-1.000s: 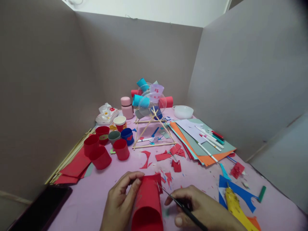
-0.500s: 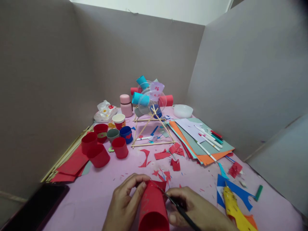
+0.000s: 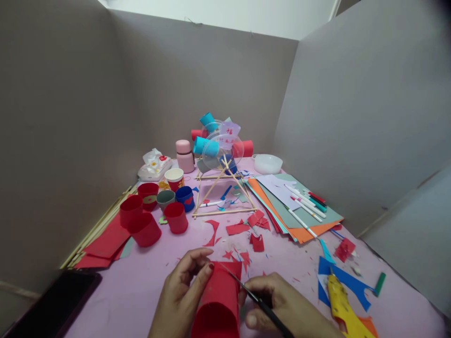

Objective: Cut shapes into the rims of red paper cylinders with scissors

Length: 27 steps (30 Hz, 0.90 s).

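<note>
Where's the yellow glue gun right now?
In the head view, the yellow glue gun lies at the bottom right of the pink table, on blue paper scraps, beyond the right hand.

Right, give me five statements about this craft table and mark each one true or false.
1. The left hand holds a red paper tube. True.
2. The right hand holds a paintbrush. False: it holds scissors, blades at the tube's far edge.
3. The yellow glue gun lies right of the hands. True.
4. The marker pens stand in a cup. False: they lie on the stack of coloured paper.
5. A pink bottle stands near the back wall. True.
</note>
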{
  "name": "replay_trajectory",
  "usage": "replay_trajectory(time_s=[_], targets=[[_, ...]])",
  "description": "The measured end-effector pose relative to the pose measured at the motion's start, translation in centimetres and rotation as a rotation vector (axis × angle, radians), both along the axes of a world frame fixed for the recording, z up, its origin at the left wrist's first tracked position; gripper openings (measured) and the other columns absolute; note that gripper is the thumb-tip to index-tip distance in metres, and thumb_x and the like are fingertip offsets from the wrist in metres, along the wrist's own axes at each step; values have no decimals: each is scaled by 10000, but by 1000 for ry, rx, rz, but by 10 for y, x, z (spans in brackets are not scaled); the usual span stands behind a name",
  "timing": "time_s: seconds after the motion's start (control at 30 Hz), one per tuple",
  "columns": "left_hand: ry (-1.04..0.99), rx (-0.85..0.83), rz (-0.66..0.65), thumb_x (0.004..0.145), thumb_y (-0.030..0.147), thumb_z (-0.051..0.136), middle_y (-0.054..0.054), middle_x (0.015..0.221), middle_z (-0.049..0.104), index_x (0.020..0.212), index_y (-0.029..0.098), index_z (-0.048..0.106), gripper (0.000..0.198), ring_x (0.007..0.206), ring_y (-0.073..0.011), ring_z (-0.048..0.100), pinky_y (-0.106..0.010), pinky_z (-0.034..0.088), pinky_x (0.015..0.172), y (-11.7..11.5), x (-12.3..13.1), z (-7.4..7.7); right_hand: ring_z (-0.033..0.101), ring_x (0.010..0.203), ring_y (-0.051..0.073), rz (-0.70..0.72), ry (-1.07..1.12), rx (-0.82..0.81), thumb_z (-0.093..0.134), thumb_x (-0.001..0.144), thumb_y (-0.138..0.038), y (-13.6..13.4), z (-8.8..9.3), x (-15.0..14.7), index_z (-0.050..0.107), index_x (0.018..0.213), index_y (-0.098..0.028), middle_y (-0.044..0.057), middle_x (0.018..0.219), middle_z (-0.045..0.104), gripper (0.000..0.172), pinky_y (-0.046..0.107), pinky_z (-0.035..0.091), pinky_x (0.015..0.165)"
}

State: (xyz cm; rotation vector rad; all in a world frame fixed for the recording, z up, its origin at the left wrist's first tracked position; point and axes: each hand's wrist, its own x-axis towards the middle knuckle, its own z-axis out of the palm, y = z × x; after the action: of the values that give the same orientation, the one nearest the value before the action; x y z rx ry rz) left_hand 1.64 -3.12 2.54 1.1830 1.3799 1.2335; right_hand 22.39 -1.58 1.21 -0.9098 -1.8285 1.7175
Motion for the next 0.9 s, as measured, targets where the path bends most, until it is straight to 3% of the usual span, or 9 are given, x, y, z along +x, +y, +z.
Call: replay_trajectory(time_s=[0.17, 0.33, 0.47, 0.73, 0.9], targets=[[-150, -23, 14, 694, 433, 720, 23, 726, 648, 910, 220, 664, 308, 689, -155, 575, -217, 463, 615, 1, 2, 1, 257, 579, 94, -48, 48, 5, 713, 728, -473, 2, -8, -2, 565, 716, -152, -60, 627, 336, 354, 221, 216, 501], [-263, -86, -116, 790, 392, 638, -9, 738, 729, 818, 221, 732, 197, 674, -178, 633, -254, 478, 639, 2, 4, 0, 258, 571, 92, -184, 12, 91, 742, 694, -330, 4, -12, -5, 543, 646, -151, -67, 614, 328, 272, 211, 240, 504], [-261, -81, -151, 731, 410, 699, -5, 657, 726, 747, 218, 764, 204, 608, -163, 613, -232, 470, 572, 6, 0, -2, 302, 550, 92, -220, -21, 112, 689, 706, -208, 5, -16, -6, 611, 731, -152, -68, 603, 383, 99, 202, 257, 492], [-200, -108, -113, 690, 469, 685, -31, 537, 680, 619, 210, 731, 273, 572, -234, 638, -355, 529, 593, 4, 5, -3, 283, 555, 99, -292, -24, 184, 705, 695, -216, 9, -23, -4, 661, 787, -146, -64, 607, 371, 123, 210, 290, 514], [-291, -124, -88, 663, 522, 706, -59, 757, 774, 761, 226, 756, 315, 732, -269, 693, -375, 546, 710, 6, 3, -6, 283, 552, 101, -321, -94, 212, 704, 697, -221, 10, -22, -4, 680, 819, -156, -64, 610, 374, 141, 214, 272, 508]])
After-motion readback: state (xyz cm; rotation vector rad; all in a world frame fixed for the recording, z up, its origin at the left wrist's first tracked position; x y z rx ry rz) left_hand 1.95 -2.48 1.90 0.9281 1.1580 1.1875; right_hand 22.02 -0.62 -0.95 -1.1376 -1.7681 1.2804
